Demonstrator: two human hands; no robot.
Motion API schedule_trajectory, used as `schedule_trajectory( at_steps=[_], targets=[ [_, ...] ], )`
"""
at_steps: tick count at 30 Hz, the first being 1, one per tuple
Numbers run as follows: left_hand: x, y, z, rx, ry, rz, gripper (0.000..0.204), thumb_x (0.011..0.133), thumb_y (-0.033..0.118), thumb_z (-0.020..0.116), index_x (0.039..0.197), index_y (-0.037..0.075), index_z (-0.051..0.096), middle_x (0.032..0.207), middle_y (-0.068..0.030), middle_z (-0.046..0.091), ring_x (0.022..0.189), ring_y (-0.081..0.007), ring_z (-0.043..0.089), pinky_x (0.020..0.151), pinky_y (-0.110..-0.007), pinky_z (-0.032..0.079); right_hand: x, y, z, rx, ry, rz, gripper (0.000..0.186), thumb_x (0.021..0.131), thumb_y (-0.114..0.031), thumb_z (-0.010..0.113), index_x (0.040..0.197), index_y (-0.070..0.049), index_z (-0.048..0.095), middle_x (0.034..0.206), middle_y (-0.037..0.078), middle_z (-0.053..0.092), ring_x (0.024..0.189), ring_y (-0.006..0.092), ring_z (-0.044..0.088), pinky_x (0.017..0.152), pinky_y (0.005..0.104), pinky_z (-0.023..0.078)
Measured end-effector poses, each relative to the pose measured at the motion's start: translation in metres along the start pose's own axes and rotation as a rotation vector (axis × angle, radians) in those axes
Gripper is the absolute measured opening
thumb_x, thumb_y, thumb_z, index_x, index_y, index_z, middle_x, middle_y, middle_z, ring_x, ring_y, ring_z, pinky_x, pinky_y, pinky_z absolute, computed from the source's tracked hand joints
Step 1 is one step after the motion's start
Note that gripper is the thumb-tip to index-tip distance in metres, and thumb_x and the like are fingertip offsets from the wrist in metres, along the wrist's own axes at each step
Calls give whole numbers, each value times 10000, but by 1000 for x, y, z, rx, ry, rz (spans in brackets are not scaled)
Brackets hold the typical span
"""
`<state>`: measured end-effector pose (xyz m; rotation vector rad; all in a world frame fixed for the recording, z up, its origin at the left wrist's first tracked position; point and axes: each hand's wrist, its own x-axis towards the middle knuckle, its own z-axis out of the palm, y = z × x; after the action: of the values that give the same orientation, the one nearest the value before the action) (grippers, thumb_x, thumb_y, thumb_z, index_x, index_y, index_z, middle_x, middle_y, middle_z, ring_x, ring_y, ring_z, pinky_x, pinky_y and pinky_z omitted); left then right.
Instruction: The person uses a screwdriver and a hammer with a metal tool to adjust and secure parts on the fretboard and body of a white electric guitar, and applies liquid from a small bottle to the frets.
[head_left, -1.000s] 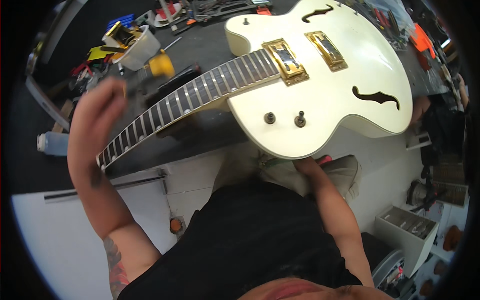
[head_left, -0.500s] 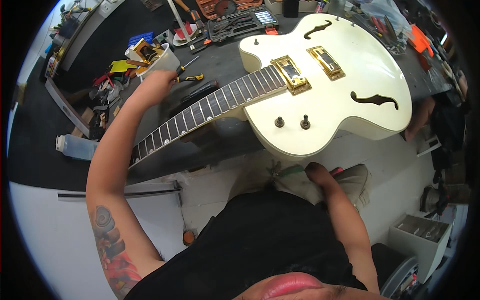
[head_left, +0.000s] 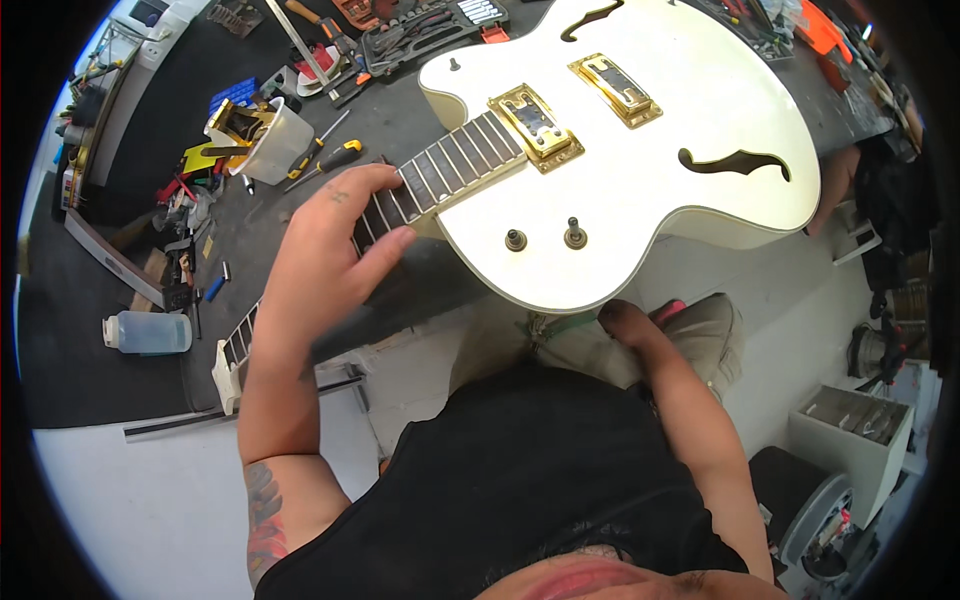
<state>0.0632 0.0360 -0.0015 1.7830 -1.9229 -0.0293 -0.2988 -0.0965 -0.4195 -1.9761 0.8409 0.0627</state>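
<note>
Lying flat across the dark counter (head_left: 400,120) is a cream hollow-body electric guitar (head_left: 640,170), its body toward the right and its neck (head_left: 440,175) running down to the left, where the headstock (head_left: 228,375) juts past the counter's near edge. The left hand (head_left: 320,250) rests on top of the neck about midway along it, the fingers (head_left: 375,185) lying together over the dark fretboard and the thumb set against the neck's near side, so the hand is loosely wrapped on the neck rather than clenched. The right hand (head_left: 628,322) sits low, just under the lower rim of the guitar body; whether its fingers are together or apart cannot be told, since they are tucked out of sight.

Two gold pickups (head_left: 535,125) sit on the body beyond the fretboard's end, and two knobs (head_left: 545,238) stand near the lower edge. Behind the neck lie yellow-handled screwdrivers (head_left: 325,160), a clear plastic tub (head_left: 262,140) of small tools and an open socket set case (head_left: 430,25). A translucent bottle (head_left: 148,332) lies well to the left.
</note>
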Motion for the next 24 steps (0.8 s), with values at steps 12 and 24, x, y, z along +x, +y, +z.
schedule_trajectory(
  at_steps=[12, 24],
  targets=[
    [33, 13, 12, -84, -85, -169, 496, 732, 51, 745, 1199, 23, 581, 998, -207, 690, 922, -391, 675, 830, -432, 525, 12, -2, 5, -40, -43, -20, 224, 984, -219, 519, 1054, -95, 693, 1085, 169, 677, 1053, 368, 621, 946, 483, 486],
    [10, 0, 2, -190, -19, -359, 770, 638, 23, 849, 1333, 21, 519, 1192, -190, 721, 1164, -288, 699, 1065, -383, 502, 19, 49, 30, 33, 90, -163, 200, 971, -193, 543, 1020, -60, 683, 1038, 183, 682, 1000, 380, 637, 879, 493, 504]
  ],
)
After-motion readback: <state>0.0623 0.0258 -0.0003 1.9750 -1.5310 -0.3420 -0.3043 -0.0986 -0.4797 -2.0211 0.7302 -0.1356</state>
